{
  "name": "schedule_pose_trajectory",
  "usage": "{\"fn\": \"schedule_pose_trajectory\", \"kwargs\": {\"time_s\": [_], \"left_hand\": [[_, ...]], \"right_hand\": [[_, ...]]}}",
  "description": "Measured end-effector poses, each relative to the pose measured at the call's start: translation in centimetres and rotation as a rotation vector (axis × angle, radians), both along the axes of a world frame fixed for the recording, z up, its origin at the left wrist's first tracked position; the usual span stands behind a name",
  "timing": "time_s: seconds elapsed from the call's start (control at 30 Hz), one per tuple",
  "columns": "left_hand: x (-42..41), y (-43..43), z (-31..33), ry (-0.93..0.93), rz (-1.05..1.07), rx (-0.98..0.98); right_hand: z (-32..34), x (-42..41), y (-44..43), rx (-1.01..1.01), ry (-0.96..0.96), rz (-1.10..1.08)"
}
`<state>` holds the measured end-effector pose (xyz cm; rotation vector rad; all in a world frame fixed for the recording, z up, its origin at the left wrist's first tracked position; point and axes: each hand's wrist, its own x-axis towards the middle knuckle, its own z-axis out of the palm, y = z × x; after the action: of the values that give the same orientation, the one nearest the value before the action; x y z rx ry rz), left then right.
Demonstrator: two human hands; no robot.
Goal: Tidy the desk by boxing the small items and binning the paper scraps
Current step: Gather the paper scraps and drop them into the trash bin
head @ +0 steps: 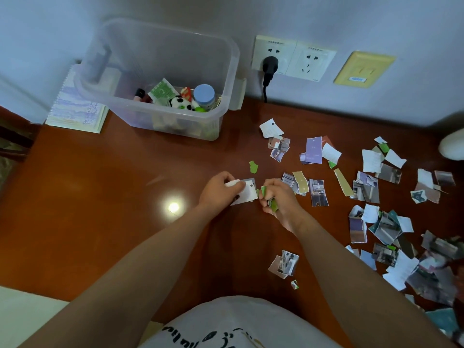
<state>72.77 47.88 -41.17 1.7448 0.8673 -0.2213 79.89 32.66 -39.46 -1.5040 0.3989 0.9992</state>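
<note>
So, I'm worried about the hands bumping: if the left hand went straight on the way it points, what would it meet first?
Probably the right hand: the left hand points rightward with its white scrap leading, almost touching the green scraps held there.

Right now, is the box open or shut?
Open: the box has no lid on top, and the panda and jar inside show plainly.
</note>
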Motion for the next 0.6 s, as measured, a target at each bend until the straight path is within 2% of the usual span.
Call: {"fn": "schedule_pose_trajectory", "kwargs": {"time_s": [0.17,0.27,0.43,0.5,0.6], "left_hand": [[0.0,-0.3,0.2,0.123,-0.390,0.386],[0.4,-0.7,0.2,0.165,-0.457,0.493],[1.3,0.2,0.2,0.136,-0.510,0.479],[1.1,0.8,-0.1,0.100,-0.518,0.387],[0.2,1.6,-0.7,0.002,-0.421,0.173]], "right_hand": [[0.6,0.7,-0.1,0.068,0.093,-0.027],[0.3,1.0,0.1,-0.026,0.033,0.022],[-1.1,1.0,1.1,-0.357,-0.338,0.165],[-1.5,1.0,1.1,-0.464,-0.471,0.329],[-1.6,0.5,1.0,-0.557,-0.529,0.577]]}}
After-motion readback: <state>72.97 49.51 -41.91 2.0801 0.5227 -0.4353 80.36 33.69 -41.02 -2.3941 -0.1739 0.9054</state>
